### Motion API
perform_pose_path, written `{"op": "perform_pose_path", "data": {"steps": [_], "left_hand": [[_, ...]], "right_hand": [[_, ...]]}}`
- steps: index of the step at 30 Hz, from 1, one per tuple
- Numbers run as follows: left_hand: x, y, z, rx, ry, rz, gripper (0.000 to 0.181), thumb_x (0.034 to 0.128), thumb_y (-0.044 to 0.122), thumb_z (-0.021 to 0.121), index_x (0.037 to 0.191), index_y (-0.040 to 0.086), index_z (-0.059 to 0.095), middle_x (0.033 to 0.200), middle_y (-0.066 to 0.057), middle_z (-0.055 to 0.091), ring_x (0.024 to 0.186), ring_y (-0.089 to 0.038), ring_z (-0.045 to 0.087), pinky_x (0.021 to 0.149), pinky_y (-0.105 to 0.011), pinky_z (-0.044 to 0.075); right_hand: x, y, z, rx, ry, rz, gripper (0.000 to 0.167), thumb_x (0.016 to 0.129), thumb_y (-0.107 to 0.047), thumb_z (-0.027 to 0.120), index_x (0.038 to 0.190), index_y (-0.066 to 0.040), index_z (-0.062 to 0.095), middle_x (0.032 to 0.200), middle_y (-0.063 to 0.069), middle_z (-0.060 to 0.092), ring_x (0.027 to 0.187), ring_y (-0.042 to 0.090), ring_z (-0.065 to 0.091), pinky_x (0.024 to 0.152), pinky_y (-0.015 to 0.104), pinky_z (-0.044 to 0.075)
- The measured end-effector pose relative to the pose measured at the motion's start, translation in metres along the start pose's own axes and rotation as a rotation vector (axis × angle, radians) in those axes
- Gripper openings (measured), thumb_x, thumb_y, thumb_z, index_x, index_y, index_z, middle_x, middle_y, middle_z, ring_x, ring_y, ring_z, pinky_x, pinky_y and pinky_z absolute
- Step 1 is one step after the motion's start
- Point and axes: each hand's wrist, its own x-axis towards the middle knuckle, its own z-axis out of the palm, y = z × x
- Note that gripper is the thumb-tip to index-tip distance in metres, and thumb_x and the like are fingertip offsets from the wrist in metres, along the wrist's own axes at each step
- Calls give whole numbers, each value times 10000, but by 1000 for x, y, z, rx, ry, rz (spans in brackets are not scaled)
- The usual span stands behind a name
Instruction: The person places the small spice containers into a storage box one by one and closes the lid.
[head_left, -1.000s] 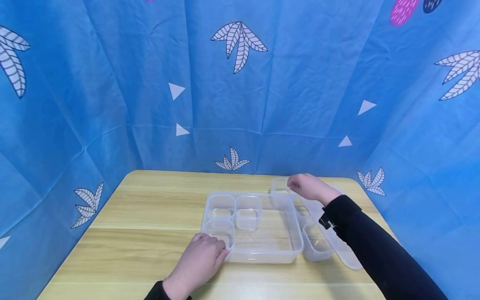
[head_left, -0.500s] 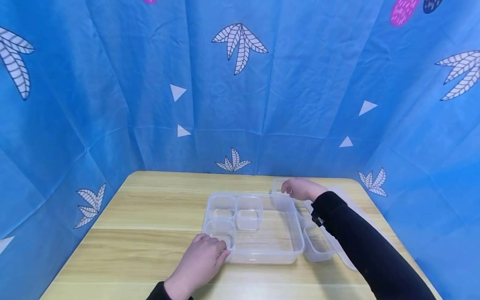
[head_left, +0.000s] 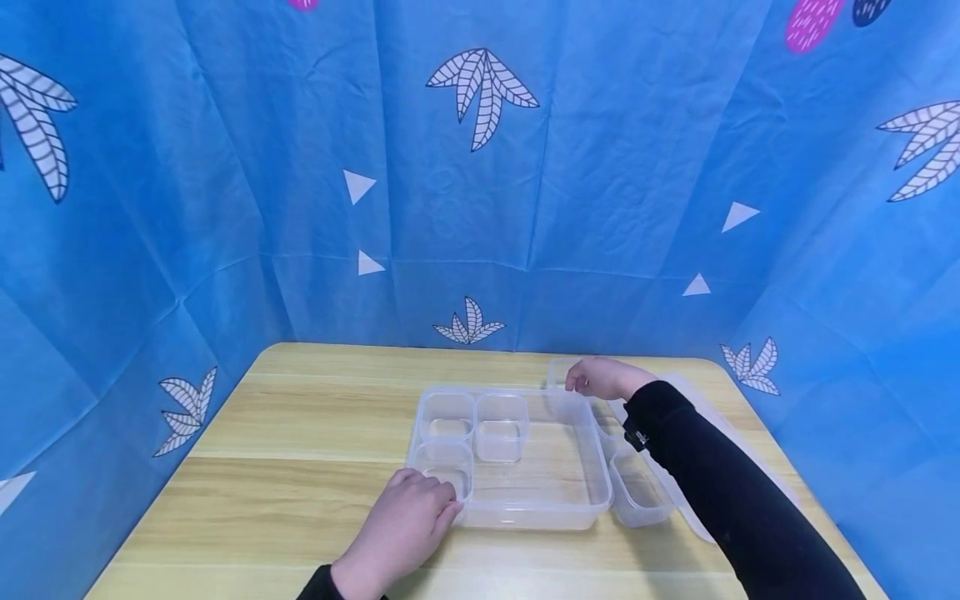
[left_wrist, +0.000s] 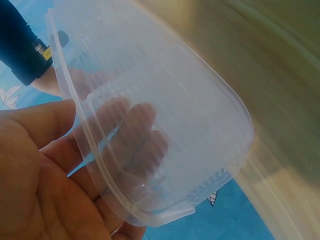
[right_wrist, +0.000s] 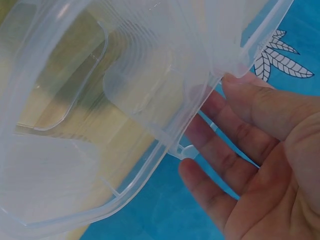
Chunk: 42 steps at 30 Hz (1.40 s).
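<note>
Left hand (head_left: 405,521): gripping front left corner of translucent, round-cornered box (head_left: 536,517). Right hand (head_left: 602,379): pinching clear rim (right_wrist: 214,84) near far right corner; which vessel, indeterminable. Inside box: three rounded-square cups (head_left: 499,452). Beside: translucent tub (head_left: 647,513), flat panel (head_left: 693,398). Beneath: wood-grain table (head_left: 300,433).

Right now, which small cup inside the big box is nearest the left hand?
The front-left cup, close beside the left hand; the other two cups stand farther back.

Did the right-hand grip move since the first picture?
Yes: the right-hand grip moved left and slightly lower in the head view, judged against the table.
</note>
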Motion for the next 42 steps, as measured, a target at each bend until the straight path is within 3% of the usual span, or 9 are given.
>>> {"op": "perform_pose_path", "data": {"steps": [15,27,30,37,42], "left_hand": [[1,0,0,19,22,22,265,963,258,659,724,211,555,637,158,408,645,-35,487,871,-429,450],[2,1,-1,3,9,9,258,961,258,658,727,216,557,646,160,423,646,-31,485,886,-437,447],[1,1,0,6,14,12,254,962,259,658,732,213,561,648,160,423,649,-30,485,885,-435,447],[0,0,2,16,11,10,254,972,276,647,740,210,569,650,157,430,670,-45,514,885,-437,447],[-1,0,2,14,6,3,248,974,279,642,745,213,574,654,161,430,666,-37,502,888,-434,446]], "right_hand": [[-1,0,-2,-34,28,-44,219,949,105,565,1075,-16,698,1087,108,687,1082,317,630,928,396,522],[7,3,4,-148,35,-70,226,936,105,575,986,-65,715,1003,34,685,896,171,572,845,360,511],[8,5,5,-152,43,-69,214,939,90,590,999,-68,722,1019,33,692,924,176,592,858,361,514],[10,9,9,-145,88,-85,191,955,41,604,1046,-64,735,1081,80,712,1069,275,646,919,402,525],[9,9,9,-123,146,-85,126,966,12,596,973,-59,701,1009,51,684,937,236,625,836,382,509]]}}
